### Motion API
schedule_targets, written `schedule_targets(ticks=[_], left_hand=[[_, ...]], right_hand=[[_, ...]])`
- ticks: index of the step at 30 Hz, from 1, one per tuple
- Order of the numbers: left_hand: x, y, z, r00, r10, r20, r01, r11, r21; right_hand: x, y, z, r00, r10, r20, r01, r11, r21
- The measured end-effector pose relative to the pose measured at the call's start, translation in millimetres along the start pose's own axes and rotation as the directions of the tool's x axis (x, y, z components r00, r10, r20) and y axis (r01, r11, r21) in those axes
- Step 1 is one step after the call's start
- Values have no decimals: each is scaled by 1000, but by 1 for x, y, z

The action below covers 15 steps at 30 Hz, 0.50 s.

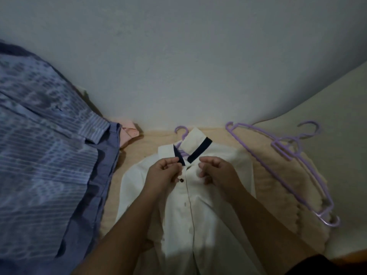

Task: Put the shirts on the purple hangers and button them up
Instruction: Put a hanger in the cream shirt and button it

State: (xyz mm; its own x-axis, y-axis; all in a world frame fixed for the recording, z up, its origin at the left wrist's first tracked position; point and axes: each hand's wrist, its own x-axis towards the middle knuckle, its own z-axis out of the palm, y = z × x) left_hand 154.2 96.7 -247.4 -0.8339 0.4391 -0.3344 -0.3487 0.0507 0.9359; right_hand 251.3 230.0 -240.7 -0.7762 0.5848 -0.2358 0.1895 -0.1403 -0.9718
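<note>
White shirt (208, 205) lies mid-bed on a purple hanger (181, 132), front up. Left hand (164, 173) and right hand (216, 171) pinch the placket near the collar, by a dark button (181, 180). Spare purple hangers (294, 155) lie near the bed's right edge.

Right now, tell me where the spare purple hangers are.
In the head view the spare purple hangers lie on the beige bedding to the right of the white shirt, just beyond the right hand, reaching toward the wall.
</note>
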Motion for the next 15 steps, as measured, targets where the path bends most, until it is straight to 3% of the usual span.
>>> schedule_targets(ticks=[3,7,10,12,14,15], left_hand=[[31,15,0,997,45,-55,-43,998,47],[75,20,-2,984,83,-157,-60,988,145],[97,16,1,971,34,-236,0,990,142],[103,14,5,964,-12,-267,49,990,132],[103,12,8,955,-45,-293,80,991,110],[102,10,8,953,-51,-298,86,991,106]], right_hand=[[38,-16,3,999,-53,-8,53,995,-85],[87,-34,13,977,-213,11,203,914,-351],[116,-38,24,956,-226,189,294,737,-608],[128,-36,29,953,-97,287,289,571,-768],[132,-33,31,962,18,272,242,397,-885],[132,-31,30,976,15,219,196,390,-900]])
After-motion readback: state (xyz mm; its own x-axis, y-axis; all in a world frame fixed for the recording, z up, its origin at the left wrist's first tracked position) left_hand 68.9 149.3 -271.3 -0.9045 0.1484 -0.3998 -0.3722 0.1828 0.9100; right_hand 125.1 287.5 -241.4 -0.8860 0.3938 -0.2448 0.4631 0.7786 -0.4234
